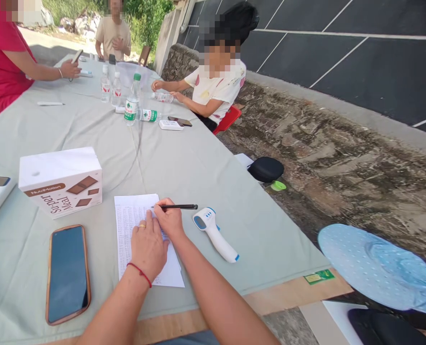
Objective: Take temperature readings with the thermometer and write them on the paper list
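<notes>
Sheets of paper (pixel 124 235) covered in fine handwriting lie on the cloth before me. My left hand (pixel 149 244), with a ring and a red cord at the wrist, rests flat on them, fingers stretched out. Against it, my right hand (pixel 170 221) grips a black pen (pixel 180 206), whose tip meets the upper right of the sheet. Just right of that hand lies a white and blue infrared thermometer (pixel 215 235). To the left are a phone (pixel 68 273) in a brown case, its screen dark, and a white box (pixel 60 179) printed "Super Meal".
Water bottles (pixel 132 100) stand and lie further up the table (pixel 184 167). One person (pixel 216 91) sits at right holding a bottle; another (pixel 4 62) in red holds a phone at left; a third (pixel 114 33) is at the far end. A blue hat (pixel 371 263) lies beyond the right edge.
</notes>
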Demonstrator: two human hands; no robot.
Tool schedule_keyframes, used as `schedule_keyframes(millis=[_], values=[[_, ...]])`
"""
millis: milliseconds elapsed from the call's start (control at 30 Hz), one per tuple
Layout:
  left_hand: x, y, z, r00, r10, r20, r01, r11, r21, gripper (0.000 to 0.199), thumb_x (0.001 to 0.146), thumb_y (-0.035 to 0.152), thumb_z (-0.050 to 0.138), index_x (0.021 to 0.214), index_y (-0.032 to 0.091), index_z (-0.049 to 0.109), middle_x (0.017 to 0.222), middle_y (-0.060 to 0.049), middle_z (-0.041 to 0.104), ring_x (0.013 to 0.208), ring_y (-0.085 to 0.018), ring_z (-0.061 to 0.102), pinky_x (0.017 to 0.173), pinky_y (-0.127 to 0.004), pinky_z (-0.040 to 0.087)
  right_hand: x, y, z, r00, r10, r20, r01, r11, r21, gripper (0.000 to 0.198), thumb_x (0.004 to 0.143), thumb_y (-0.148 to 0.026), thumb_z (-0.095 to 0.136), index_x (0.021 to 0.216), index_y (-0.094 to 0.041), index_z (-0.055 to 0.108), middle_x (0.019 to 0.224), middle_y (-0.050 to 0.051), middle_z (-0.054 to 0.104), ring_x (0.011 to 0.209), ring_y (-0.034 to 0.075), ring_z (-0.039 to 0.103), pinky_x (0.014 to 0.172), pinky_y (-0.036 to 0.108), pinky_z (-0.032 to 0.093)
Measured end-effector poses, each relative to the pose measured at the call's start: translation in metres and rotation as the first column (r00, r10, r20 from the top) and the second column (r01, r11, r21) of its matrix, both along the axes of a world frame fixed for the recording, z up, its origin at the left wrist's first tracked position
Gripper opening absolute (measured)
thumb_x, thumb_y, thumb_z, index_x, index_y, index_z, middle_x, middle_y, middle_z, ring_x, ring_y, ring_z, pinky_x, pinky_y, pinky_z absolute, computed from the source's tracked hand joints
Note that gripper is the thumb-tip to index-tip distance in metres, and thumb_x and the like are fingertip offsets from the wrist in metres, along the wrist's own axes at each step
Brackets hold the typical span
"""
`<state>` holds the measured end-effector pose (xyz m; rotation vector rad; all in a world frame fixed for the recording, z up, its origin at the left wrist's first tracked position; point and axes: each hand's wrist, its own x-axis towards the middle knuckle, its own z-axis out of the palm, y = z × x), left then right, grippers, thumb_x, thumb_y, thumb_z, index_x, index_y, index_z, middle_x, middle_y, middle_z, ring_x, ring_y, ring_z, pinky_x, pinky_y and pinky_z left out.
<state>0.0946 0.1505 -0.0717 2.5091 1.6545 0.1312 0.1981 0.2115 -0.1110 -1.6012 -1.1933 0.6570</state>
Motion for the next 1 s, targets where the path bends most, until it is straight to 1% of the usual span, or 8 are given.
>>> schedule_keyframes(millis=[167,333,433,600,767,1000], values=[[-0.0006,0.0001,-0.0013,1.0,0.001,0.018,-0.001,1.0,0.02,0.05,0.088,0.034,0.058,0.133,0.012,0.052,0.147,-0.019,0.044,0.111,-0.03,0.058,0.083,-0.04,0.051,0.0001,-0.0001,0.0,1.0,-0.003,-0.005,0.003,1.0,0.001,0.015,0.068,-0.038,0.053,0.064,-0.024,0.053,0.056,-0.005,0.055,0.054,0.014,0.048,0.056,0.028,0.04],[-0.0003,0.0001,-0.0009,1.0,0.007,0.015,-0.007,1.0,0.0,0.05,0.088,0.035,0.057,0.132,0.011,0.052,0.146,-0.019,0.044,0.11,-0.029,0.058,0.083,-0.041,0.05,0.0003,-0.0005,0.002,0.999,-0.021,-0.036,0.022,1.0,0.012,0.015,0.067,-0.039,0.053,0.064,-0.024,0.053,0.054,-0.005,0.055,0.051,0.014,0.046,0.053,0.027,0.04],[-0.0004,-0.0001,-0.0025,1.0,0.006,0.028,-0.006,1.0,0.02,0.05,0.088,0.036,0.059,0.132,0.012,0.052,0.145,-0.019,0.045,0.11,-0.03,0.058,0.083,-0.041,0.05,0.0002,-0.0008,0.0033,0.999,-0.035,-0.04,0.035,0.999,0.017,0.015,0.067,-0.039,0.053,0.064,-0.024,0.054,0.054,-0.005,0.055,0.05,0.014,0.046,0.052,0.026,0.041],[-0.0004,-0.0002,-0.0043,0.999,0.005,0.037,-0.007,0.999,0.033,0.05,0.087,0.036,0.06,0.131,0.013,0.052,0.145,-0.019,0.046,0.109,-0.029,0.058,0.083,-0.041,0.05,0.0,-0.0006,0.0042,0.999,-0.032,-0.028,0.032,0.999,0.011,0.016,0.067,-0.04,0.053,0.064,-0.024,0.053,0.054,-0.005,0.055,0.051,0.014,0.047,0.053,0.027,0.041],[0.0001,-0.0004,-0.0023,1.0,0.003,0.026,-0.003,1.0,0.009,0.05,0.088,0.035,0.058,0.131,0.011,0.051,0.146,-0.021,0.044,0.109,-0.03,0.058,0.083,-0.041,0.05,0.0001,-0.0007,0.0039,0.999,-0.037,-0.026,0.037,0.999,-0.01,0.016,0.066,-0.04,0.053,0.064,-0.024,0.053,0.056,-0.005,0.055,0.052,0.014,0.047,0.055,0.027,0.041],[-0.001,-0.0006,-0.0045,0.999,0.006,0.039,-0.007,1.0,0.023,0.049,0.088,0.036,0.057,0.131,0.014,0.051,0.146,-0.019,0.044,0.109,-0.029,0.058,0.084,-0.041,0.05,0.0004,-0.0007,0.0016,0.998,-0.05,-0.033,0.05,0.999,-0.013,0.014,0.067,-0.038,0.054,0.065,-0.024,0.053,0.056,-0.005,0.056,0.052,0.014,0.047,0.053,0.027,0.041]])
